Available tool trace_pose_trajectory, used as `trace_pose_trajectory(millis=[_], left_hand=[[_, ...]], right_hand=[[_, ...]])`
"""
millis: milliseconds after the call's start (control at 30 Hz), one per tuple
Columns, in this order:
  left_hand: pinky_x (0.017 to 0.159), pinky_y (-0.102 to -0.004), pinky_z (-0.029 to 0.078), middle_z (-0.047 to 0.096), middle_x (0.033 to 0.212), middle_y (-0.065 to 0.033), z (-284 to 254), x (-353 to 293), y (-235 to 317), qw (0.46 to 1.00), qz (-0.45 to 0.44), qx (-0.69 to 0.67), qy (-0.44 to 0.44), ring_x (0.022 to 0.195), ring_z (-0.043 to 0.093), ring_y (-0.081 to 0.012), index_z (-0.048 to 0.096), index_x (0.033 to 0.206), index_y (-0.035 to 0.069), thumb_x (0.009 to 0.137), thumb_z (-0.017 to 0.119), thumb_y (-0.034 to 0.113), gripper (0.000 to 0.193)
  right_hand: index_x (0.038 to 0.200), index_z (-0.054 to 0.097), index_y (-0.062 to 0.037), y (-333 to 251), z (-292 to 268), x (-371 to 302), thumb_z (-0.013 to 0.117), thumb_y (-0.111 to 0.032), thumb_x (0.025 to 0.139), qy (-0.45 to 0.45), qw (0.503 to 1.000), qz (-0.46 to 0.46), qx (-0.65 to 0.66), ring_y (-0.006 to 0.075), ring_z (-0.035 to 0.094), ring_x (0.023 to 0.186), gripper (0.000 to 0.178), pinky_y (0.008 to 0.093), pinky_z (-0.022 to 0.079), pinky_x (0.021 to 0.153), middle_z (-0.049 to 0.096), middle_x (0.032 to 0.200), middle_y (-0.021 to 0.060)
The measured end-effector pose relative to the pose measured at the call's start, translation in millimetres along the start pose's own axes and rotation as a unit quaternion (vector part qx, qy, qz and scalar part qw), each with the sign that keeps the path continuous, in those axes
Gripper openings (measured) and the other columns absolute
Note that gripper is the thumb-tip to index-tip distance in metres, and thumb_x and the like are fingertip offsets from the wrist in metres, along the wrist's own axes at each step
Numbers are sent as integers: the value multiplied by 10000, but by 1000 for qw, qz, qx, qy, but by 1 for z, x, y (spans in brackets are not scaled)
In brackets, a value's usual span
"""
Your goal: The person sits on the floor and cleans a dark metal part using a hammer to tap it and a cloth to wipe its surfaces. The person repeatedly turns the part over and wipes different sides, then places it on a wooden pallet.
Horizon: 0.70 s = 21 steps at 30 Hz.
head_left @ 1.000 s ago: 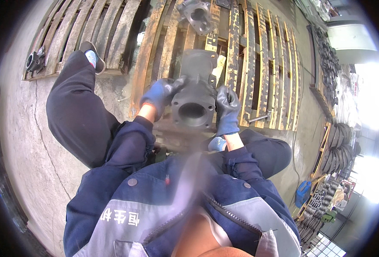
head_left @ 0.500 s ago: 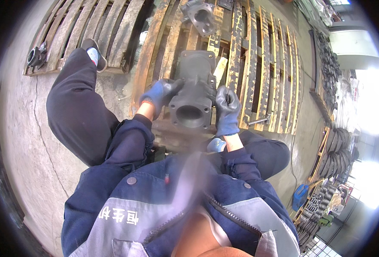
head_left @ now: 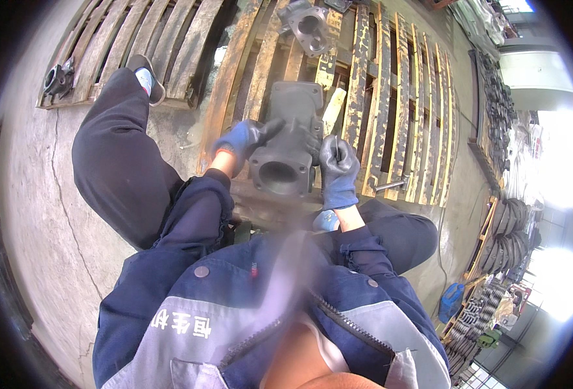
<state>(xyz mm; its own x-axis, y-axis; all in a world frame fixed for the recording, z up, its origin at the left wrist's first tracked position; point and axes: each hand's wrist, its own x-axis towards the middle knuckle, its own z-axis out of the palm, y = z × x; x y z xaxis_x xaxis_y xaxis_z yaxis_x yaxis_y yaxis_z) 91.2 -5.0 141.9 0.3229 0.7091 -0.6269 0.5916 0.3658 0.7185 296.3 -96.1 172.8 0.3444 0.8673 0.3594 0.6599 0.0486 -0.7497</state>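
Flanged grey casting [head_left: 289, 126], lying between the two gloved hands over the near part of a slatted pallet [head_left: 378, 97]. The left hand [head_left: 242, 139] is set against the casting's left side, one digit extended onto its surface; how far the remaining fingers wrap around it cannot be told. The right hand [head_left: 338, 162] is just beside the casting's right side, its fingers curled and pressed together; whether they pinch a slender item is too small to tell. Both gloves are blue, with dark coating over the fingers. Nearest the wearer is a flange with a large round opening and holes at its corners; a broader, roughly rectangular flange forms the far end. Just right of the far flange lies a pale yellow strip [head_left: 334, 110]. Farther off on the same pallet rests a second casting [head_left: 310, 29], with two openings visible; near the right hand, a metal bar [head_left: 390, 185] lies at the pallet's near edge. To the left, a weathered pallet [head_left: 183, 58] bears a small dark casting [head_left: 58, 79] at its corner, above cracked concrete floor [head_left: 46, 194]. At right stand a blue container [head_left: 452, 300] and stacked curved dark parts [head_left: 505, 223].
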Motion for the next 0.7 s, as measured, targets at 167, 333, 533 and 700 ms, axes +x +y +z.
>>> trace_pose_trajectory(millis=[167, 333, 533, 700], left_hand=[[876, -361, 494, 726, 1040, -175, 15, 2, -16, 988, -7, -156, 19, 938, 681, -259, 711, 1140, 0, 890, 559, 689, 748], [879, -358, 493, 717, 1071, -182, 18, 14, -26, 989, -10, -143, -23, 951, 679, -254, 697, 1174, 9, 896, 551, 686, 747], [863, -377, 501, 698, 1116, -183, 23, 13, -30, 994, 84, -69, -4, 961, 669, -254, 663, 1209, 10, 923, 556, 597, 662], [823, -380, 515, 707, 1022, -174, 16, 16, -29, 977, -34, -211, 1, 911, 691, -246, 672, 1120, -9, 950, 561, 464, 514]], right_hand=[[708, 542, -23, 2, 5, 1, 652, -113, 908, 6, 992, 98, 81, 130, 440, 591, 245, 312, 403, 568, 467, 638, 84], [936, 662, -30, 13, 0, 0, 688, -92, 895, -50, 973, 202, 100, 123, 581, 787, 79, 288, 489, 726, 631, 834, 38], [726, 583, -9, 14, 5, -2, 662, -187, 934, -13, 976, 185, 113, 63, 404, 659, 284, 262, 386, 599, 462, 672, -35], [967, 672, -17, 31, 9, 4, 659, -201, 903, -47, 919, 347, 179, 117, 580, 760, 195, 287, 489, 674, 638, 830, 37]])
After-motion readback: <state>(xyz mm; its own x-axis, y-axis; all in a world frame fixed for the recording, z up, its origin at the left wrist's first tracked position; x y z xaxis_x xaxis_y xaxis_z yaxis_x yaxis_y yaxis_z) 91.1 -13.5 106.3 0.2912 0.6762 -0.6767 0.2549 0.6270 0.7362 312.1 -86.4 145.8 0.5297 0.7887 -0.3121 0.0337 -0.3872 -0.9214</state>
